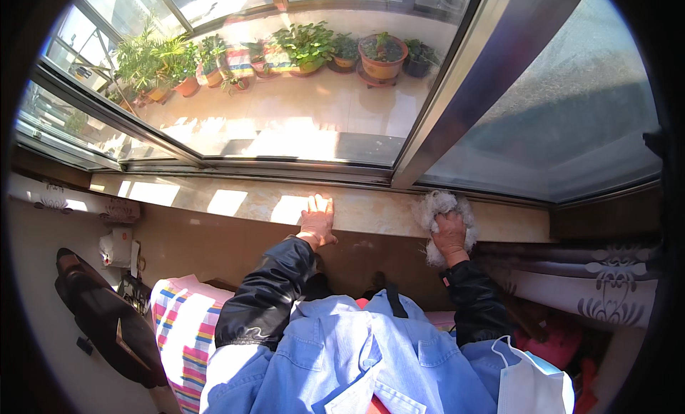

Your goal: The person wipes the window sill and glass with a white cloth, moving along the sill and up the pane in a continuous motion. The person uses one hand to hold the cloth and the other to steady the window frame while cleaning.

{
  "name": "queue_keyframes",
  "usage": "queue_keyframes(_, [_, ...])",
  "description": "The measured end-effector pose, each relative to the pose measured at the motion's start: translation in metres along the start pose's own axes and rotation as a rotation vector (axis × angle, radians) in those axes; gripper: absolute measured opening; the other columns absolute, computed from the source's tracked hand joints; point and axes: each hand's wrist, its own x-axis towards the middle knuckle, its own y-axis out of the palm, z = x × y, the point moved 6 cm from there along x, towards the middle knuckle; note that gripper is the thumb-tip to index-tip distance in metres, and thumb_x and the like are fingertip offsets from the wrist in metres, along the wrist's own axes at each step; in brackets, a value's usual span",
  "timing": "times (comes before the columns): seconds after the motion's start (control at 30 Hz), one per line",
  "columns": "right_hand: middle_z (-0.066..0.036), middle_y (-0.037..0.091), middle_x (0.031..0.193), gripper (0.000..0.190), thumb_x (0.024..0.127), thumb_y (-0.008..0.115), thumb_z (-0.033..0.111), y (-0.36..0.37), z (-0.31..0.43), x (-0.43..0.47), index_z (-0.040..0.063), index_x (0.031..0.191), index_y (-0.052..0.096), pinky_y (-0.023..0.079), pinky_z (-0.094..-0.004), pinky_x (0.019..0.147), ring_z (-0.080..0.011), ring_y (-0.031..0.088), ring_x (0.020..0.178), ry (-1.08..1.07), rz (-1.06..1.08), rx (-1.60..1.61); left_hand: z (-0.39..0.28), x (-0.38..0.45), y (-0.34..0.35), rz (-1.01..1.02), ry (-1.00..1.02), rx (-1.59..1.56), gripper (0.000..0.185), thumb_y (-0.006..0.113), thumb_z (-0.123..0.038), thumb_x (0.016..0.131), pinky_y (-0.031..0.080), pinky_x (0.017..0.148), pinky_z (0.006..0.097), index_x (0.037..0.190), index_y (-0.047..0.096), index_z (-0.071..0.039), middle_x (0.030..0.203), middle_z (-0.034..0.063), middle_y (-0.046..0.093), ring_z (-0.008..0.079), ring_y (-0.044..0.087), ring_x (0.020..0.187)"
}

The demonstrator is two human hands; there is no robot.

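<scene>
My left hand (318,220) lies palm down on the pale marble-look windowsill (369,210), fingers a little apart and holding nothing. A bunched, fluffy whitish cloth or mesh wad (428,205) is under my right hand (450,233), toward the right end of the sill. The fingers curl over the wad, which spreads out around them and hangs past the sill's front edge. Both forearms are in black sleeves. Behind the sill stands a metal-framed window, with a clear glass pane (321,114) on the left and a hazier pane (556,119) on the right.
Potted plants (382,58) line the floor beyond the glass. Patterned curtains hang at the left (85,200) and right (610,291). A striped cloth (187,328) covers something beside me at the left. A face mask (535,379) hangs by my right upper arm.
</scene>
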Motion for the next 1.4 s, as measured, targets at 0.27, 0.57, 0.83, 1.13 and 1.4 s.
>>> queue_keyframes(0.27, [-0.009, 0.061, 0.092, 0.028, 0.064, 0.077, 0.015, 0.019, 0.239, 0.066, 0.018, 0.091, 0.071, 0.052, -0.0453, 0.076, -0.0334, 0.06, 0.091, -0.356, 0.187, 0.239, 0.061, -0.007, 0.008, 0.097, 0.306, -0.313, 0.073, 0.086, -0.032, 0.069, 0.038, 0.106, 0.0522, 0.133, 0.058, -0.009, 0.143, 0.02, 0.053, 0.0379, 0.046, 0.137])
queue_keyframes(0.57, [-0.025, 0.058, 0.128, 0.044, 0.072, 0.085, 0.011, -0.299, 0.262, 0.083, 0.004, 0.111, 0.067, 0.053, -0.0531, 0.086, -0.0469, 0.06, 0.106, -0.324, -0.997, -0.01, 0.283, -0.021, 0.017, -0.464, -0.021, -0.266, 0.1, 0.085, -0.034, 0.074, 0.026, 0.118, 0.0564, 0.154, 0.033, -0.003, 0.16, 0.0227, 0.031, 0.0412, 0.025, 0.15])
queue_keyframes(0.83, [-0.021, 0.058, 0.131, 0.053, 0.076, 0.074, 0.025, -0.173, 0.306, 0.16, 0.004, 0.124, 0.066, 0.039, -0.0615, 0.105, -0.0468, 0.052, 0.124, -0.287, -0.767, 0.085, 0.355, -0.012, 0.032, -0.204, -0.341, -0.308, 0.126, 0.089, -0.053, 0.064, 0.016, 0.117, 0.062, 0.159, 0.022, -0.003, 0.164, 0.0291, 0.014, 0.0456, 0.01, 0.153])
queue_keyframes(1.13, [-0.008, 0.068, 0.108, 0.035, 0.063, 0.071, 0.009, -0.198, 0.35, 0.15, 0.016, 0.096, 0.077, 0.051, -0.0455, 0.089, -0.0342, 0.065, 0.099, -0.407, -0.562, 0.208, 0.358, -0.017, 0.033, -0.255, -0.317, -0.278, 0.123, 0.085, -0.059, 0.066, 0.018, 0.115, 0.0614, 0.158, 0.025, -0.004, 0.163, 0.0293, 0.019, 0.0447, 0.013, 0.152])
queue_keyframes(1.4, [-0.019, 0.059, 0.12, 0.047, 0.068, 0.077, 0.007, -0.38, 0.335, 0.183, 0.009, 0.114, 0.069, 0.047, -0.0568, 0.093, -0.0434, 0.056, 0.111, -0.191, -1.221, -0.086, 0.359, -0.017, 0.037, -0.276, -0.316, -0.299, 0.123, 0.086, -0.058, 0.064, 0.019, 0.116, 0.0621, 0.159, 0.026, -0.006, 0.164, 0.0258, 0.02, 0.043, 0.012, 0.153])
